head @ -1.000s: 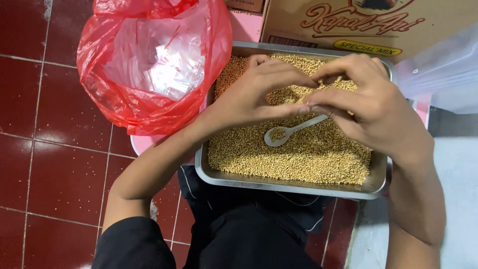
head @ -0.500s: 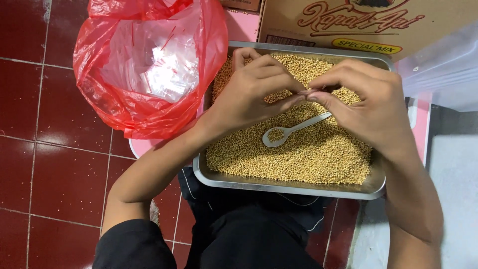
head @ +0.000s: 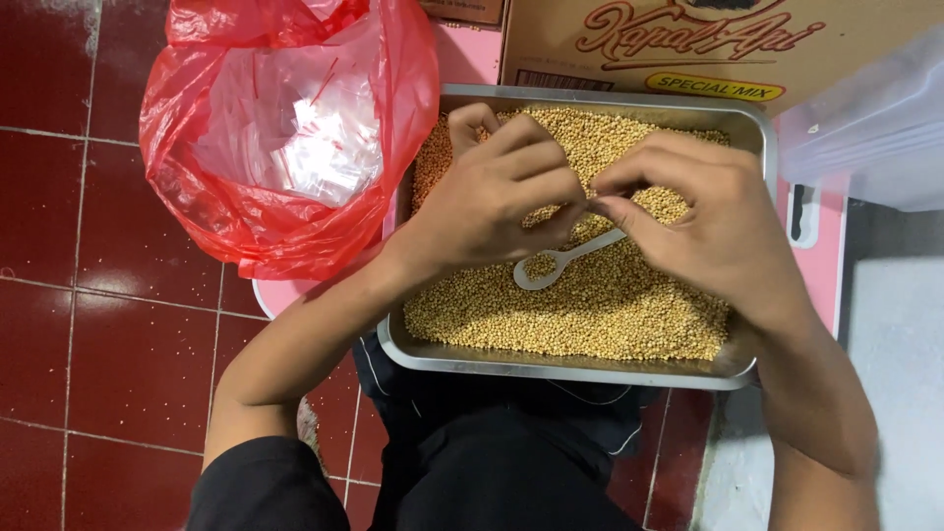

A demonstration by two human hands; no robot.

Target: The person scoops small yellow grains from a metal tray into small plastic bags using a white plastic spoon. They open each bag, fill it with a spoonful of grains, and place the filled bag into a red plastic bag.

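Head view: looking straight down at two bare hands over a tray of small golden grains.
Left hand [head: 492, 192]: fingers curled, tips pressed together against the right hand's tips; what they pinch is too small to tell.
Right hand [head: 708, 221]: thumb and forefinger closed in a pinch, meeting the left grip above the middle of the grains.
Spoon [head: 556, 264]: small, pale, lying on the grains just under both grips, bowl toward the person and holding a few grains; no hand holds it.
Tray [head: 580, 369]: metal, rectangular, nearly full, resting across the lap just below the hands.
Grains [head: 610, 315]: heaped all round the grips.
Bag [head: 285, 138]: red plastic, mouth open, clear plastic inside, just left of the left hand, on a pink surface [head: 462, 49].
Box [head: 708, 39]: cardboard, beyond the hands.
Floor [head: 88, 334]: dark red tiles, left of the left arm.
Risk: the tray sits full on a lap, so a knee shift or a wrist nudge could likely spill grains onto the floor; a slack pinch could drop the small item back into the grains.
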